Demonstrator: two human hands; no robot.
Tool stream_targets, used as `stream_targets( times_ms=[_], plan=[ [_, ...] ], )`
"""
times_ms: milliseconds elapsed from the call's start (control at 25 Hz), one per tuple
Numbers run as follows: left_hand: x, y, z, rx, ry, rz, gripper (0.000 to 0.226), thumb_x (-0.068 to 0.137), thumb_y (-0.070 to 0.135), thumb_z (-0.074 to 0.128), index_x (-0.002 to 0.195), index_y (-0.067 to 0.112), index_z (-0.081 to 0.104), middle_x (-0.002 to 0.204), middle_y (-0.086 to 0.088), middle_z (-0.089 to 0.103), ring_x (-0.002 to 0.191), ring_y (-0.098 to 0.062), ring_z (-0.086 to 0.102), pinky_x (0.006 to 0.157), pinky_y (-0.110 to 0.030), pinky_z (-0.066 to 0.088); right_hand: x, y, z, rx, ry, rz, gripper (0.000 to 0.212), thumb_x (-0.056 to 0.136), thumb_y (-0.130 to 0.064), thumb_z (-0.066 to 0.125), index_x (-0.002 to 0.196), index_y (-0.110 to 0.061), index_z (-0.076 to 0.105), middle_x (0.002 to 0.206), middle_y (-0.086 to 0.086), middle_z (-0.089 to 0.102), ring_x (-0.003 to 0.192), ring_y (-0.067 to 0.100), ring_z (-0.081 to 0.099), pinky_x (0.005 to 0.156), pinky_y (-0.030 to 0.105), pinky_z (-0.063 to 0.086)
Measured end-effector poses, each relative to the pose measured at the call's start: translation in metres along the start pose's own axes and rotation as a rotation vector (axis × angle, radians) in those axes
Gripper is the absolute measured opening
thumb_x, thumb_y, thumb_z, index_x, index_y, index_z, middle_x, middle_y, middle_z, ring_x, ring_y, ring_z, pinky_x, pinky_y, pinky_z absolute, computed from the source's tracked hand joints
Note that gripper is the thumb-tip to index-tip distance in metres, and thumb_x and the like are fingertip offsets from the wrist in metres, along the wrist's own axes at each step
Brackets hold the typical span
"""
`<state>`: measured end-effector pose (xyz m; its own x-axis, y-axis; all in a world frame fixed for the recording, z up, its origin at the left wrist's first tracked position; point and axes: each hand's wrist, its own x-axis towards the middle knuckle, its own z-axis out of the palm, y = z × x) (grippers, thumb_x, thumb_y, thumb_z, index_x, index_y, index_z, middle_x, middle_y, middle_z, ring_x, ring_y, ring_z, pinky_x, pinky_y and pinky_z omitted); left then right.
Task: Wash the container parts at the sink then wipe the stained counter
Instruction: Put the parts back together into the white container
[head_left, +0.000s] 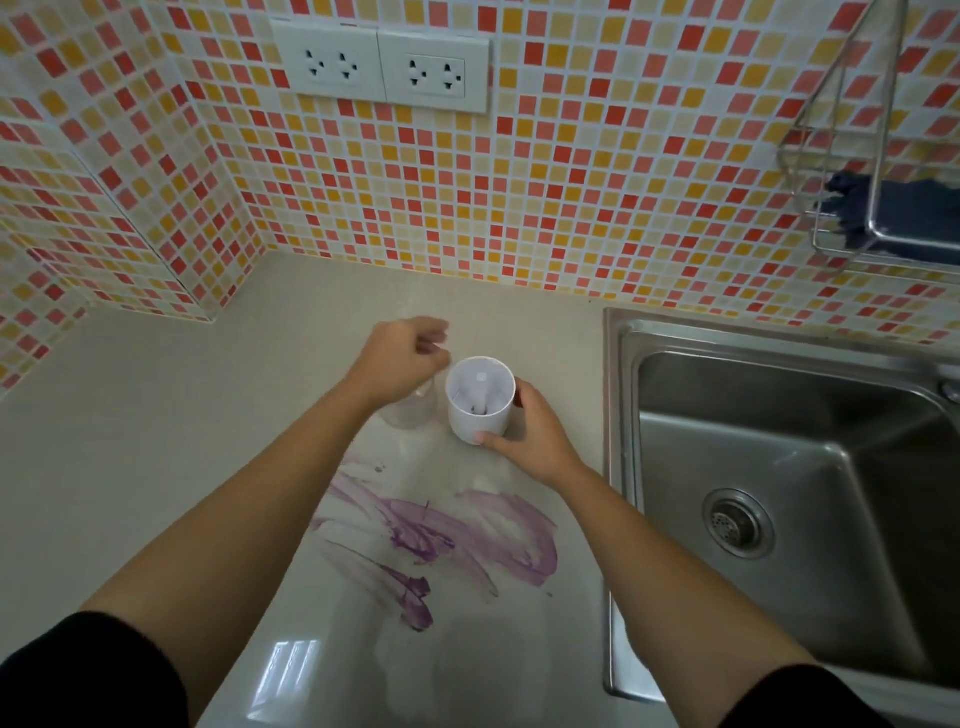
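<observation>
Hands: two bare forearms reach forward over the worktop (156, 415) from black sleeves (88, 670) at the bottom corners of the view.
Right hand: the right hand (524, 436) wraps the white container (480, 410) from its right side, thumb low on the near wall and fingers round the far side, a firm hold on the body.
Left hand: the left hand (405, 358) hovers palm down just left of the container's rim, wrist bent, fingers curled in toward the thumb. Whether they pinch anything cannot be told.
White container: one, upright with its open mouth up, on the worktop toward the back edge and near the sink's left rim. One white post rises inside it, with purple traces at the bottom.
Clear part: one see-through clear part (410, 413), blurred, on the worktop just left of the white container and partly under the left hand.
Stain: one spread of purple stain (457, 535) smeared across the middle of the worktop toward its front edge, between the two forearms.
Sink: one steel sink (779, 467) set into the worktop's right end, with one drain (737, 522).
Wall: orange, red and yellow mosaic tiles (571, 208) carry two white socket plates (382, 65). One wire rack (831, 156) above the sink holds one dark blue cloth (883, 208).
</observation>
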<state>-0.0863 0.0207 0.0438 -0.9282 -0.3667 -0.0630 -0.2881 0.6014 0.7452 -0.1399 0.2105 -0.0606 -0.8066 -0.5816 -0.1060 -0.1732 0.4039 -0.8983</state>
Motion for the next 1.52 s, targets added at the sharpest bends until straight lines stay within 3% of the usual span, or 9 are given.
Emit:
stream_targets(
  times_ms=[120, 200, 280, 400, 560, 920, 1080, 1280, 1520],
  plan=[
    [0.002, -0.037, -0.020, 0.161, -0.045, -0.130, 0.082, 0.076, 0.013, 0.071, 0.146, 0.011, 0.028, 0.146, -0.013, 0.039, 0.128, -0.025, 0.043, 0.099, -0.031, 0.038, 0.000, 0.000, 0.003, 0.062, -0.023, 0.021, 0.093, 0.054, -0.023, 0.090, 0.131, -0.020, 0.037, 0.125, -0.010, 0.051, 0.112, 0.005, 0.050, 0.090, 0.018, 0.041],
    [-0.002, -0.057, -0.016, 0.260, -0.208, -0.183, 0.100, 0.072, 0.021, 0.077, 0.149, 0.014, 0.014, 0.155, -0.010, 0.021, 0.140, -0.026, 0.024, 0.109, -0.036, 0.028, 0.001, 0.001, 0.010, 0.093, 0.004, 0.051, 0.091, 0.054, -0.018, 0.090, 0.128, -0.021, 0.038, 0.122, -0.008, 0.053, 0.109, 0.009, 0.053, 0.088, 0.021, 0.045],
    [-0.004, -0.067, -0.003, 0.177, -0.260, -0.174, 0.092, 0.075, 0.022, 0.075, 0.148, 0.019, 0.020, 0.151, -0.009, 0.030, 0.136, -0.027, 0.031, 0.105, -0.033, 0.031, 0.002, -0.001, 0.015, 0.127, 0.041, 0.090, 0.083, 0.056, -0.021, 0.089, 0.124, -0.021, 0.041, 0.120, -0.004, 0.056, 0.106, 0.013, 0.057, 0.084, 0.028, 0.050],
    [-0.002, -0.070, 0.011, 0.062, -0.120, -0.196, 0.049, 0.090, 0.021, 0.055, 0.137, 0.022, 0.040, 0.131, -0.017, 0.052, 0.110, -0.032, 0.053, 0.087, -0.033, 0.044, -0.005, -0.005, 0.008, 0.192, 0.070, 0.156, 0.075, 0.061, -0.022, 0.087, 0.122, -0.022, 0.042, 0.117, -0.004, 0.055, 0.100, 0.009, 0.056, 0.075, 0.021, 0.051],
    [0.002, -0.057, 0.023, -0.064, -0.058, -0.313, 0.028, 0.097, 0.015, 0.035, 0.115, 0.012, 0.056, 0.121, -0.019, 0.055, 0.092, -0.033, 0.054, 0.079, -0.044, 0.056, -0.018, -0.003, -0.028, 0.193, 0.164, 0.166, 0.076, 0.058, -0.024, 0.088, 0.117, -0.028, 0.040, 0.120, -0.002, 0.051, 0.104, 0.017, 0.056, 0.075, 0.029, 0.053],
    [0.006, -0.001, 0.083, -0.147, -0.161, -0.254, 0.032, 0.093, 0.013, 0.037, 0.116, 0.010, 0.058, 0.120, -0.021, 0.057, 0.104, -0.038, 0.058, 0.087, -0.043, 0.053, -0.051, -0.009, -0.118, -0.300, 0.169, 0.106, 0.086, 0.052, -0.026, 0.087, 0.124, -0.017, 0.041, 0.116, -0.001, 0.037, 0.103, 0.016, 0.046, 0.068, 0.015, 0.039],
    [0.002, -0.003, 0.080, -0.297, -0.243, -0.300, 0.041, 0.087, 0.023, 0.054, 0.128, 0.019, 0.051, 0.120, -0.010, 0.054, 0.105, -0.029, 0.056, 0.087, -0.036, 0.051, -0.048, -0.017, -0.128, -0.489, 0.055, 0.094, 0.088, 0.051, -0.030, 0.086, 0.126, -0.017, 0.041, 0.114, -0.002, 0.034, 0.104, 0.017, 0.044, 0.078, 0.026, 0.041],
    [-0.012, -0.023, 0.086, -0.444, -0.347, -0.194, 0.088, 0.065, 0.012, 0.067, 0.143, 0.025, 0.029, 0.138, 0.000, 0.043, 0.117, -0.021, 0.050, 0.092, -0.037, 0.049, -0.034, -0.038, -0.139, -0.540, -0.013, 0.100, 0.086, 0.055, -0.029, 0.085, 0.130, -0.019, 0.044, 0.116, 0.001, 0.035, 0.105, 0.019, 0.044, 0.086, 0.029, 0.040],
    [-0.016, -0.024, 0.107, -0.386, -0.190, -0.017, 0.091, 0.066, 0.018, 0.084, 0.140, 0.017, 0.031, 0.128, 0.006, 0.045, 0.115, -0.010, 0.045, 0.093, -0.021, 0.036, -0.012, -0.075, -0.130, -0.565, -0.138, 0.049, 0.085, 0.064, -0.034, 0.081, 0.136, -0.024, 0.037, 0.123, 0.002, 0.041, 0.111, 0.021, 0.045, 0.091, 0.034, 0.043]
  ],
)
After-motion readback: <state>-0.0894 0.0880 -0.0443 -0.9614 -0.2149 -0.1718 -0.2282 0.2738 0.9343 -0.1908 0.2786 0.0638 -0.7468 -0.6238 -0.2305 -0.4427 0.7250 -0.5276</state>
